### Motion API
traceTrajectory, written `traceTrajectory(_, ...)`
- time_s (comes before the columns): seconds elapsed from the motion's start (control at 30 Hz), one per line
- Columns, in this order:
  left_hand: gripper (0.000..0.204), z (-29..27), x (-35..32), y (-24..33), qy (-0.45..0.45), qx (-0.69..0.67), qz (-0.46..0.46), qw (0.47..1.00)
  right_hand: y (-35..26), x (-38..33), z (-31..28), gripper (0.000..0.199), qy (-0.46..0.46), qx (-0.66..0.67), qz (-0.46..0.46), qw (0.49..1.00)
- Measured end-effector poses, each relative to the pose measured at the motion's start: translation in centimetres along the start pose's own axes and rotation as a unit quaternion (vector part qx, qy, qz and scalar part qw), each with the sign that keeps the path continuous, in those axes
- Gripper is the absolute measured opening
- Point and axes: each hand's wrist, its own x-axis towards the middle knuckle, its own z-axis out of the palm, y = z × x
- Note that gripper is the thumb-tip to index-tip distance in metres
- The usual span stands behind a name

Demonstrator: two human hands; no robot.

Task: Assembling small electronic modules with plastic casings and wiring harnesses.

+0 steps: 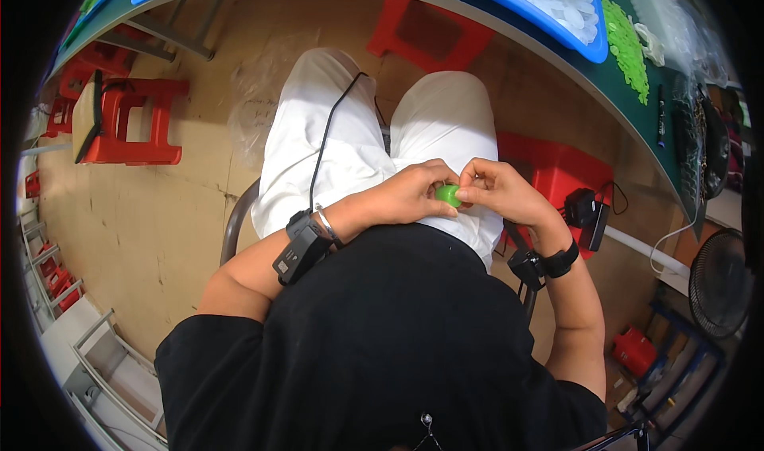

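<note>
Leftward, a red plastic stool (127,121) stands on the bare brown floor (143,220), well apart from the seated person's lap, with open floor between. Above the white-trousered knees (446,113), the curved edge of a dark green worktable (557,61) runs across the top right, carrying a blue plastic tray (549,13). Both hands meet over the lap, clear of that edge. The left hand (410,192) curls closed, its fingertips pinching a small bright green plastic piece (448,195). The right hand (497,192) closes on the same piece from the opposite side, thumb and forefinger touching it. A black floor fan (720,280) stands far right.
</note>
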Motion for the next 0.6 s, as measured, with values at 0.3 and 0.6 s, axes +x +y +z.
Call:
traceTrajectory(0.3,0.036,-0.2,0.2,-0.1,0.029,0.008,0.033,0.999,0.6,-0.5,0.4,0.013,0.039,0.087,-0.039,0.995)
traceTrajectory(0.6,0.029,0.0,-0.1,0.8,0.029,-0.035,-0.005,0.999,-1.4,-0.8,1.0,0.011,0.123,-0.026,-0.089,0.988)
